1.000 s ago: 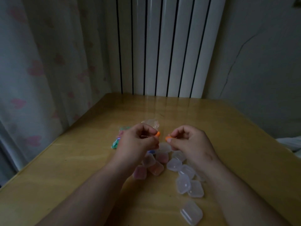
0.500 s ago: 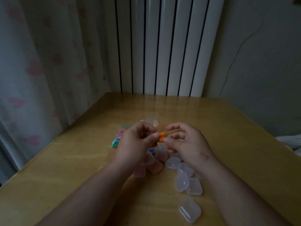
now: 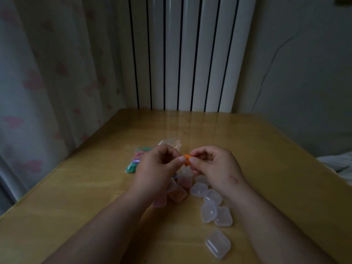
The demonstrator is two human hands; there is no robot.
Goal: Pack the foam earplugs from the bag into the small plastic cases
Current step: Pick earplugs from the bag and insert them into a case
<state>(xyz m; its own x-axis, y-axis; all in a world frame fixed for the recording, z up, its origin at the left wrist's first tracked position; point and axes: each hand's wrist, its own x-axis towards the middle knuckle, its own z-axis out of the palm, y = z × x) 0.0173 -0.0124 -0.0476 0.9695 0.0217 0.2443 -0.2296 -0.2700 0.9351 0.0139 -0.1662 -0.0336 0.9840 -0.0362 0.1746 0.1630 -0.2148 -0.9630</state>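
My left hand [image 3: 158,168] and my right hand [image 3: 215,166] meet above the table, fingertips together, both pinching orange foam earplugs [image 3: 186,160] between them. How many earplugs are there I cannot tell. Behind my left hand lies the clear bag of coloured earplugs [image 3: 137,159]. Several small clear plastic cases [image 3: 216,213] lie scattered under and in front of my right hand, one more [image 3: 218,243] nearer to me. A few cases with pinkish contents [image 3: 178,194] sit below my left hand.
The wooden table [image 3: 76,216] stands in a corner, with a white radiator [image 3: 186,54] behind it and a patterned curtain [image 3: 47,82] along its left edge. A crumpled clear wrapper [image 3: 170,142] lies beyond the hands.
My hands have closed the gap between them: the two orange earplug ends that were apart are now pressed together between the fingertips. The camera has dipped slightly.
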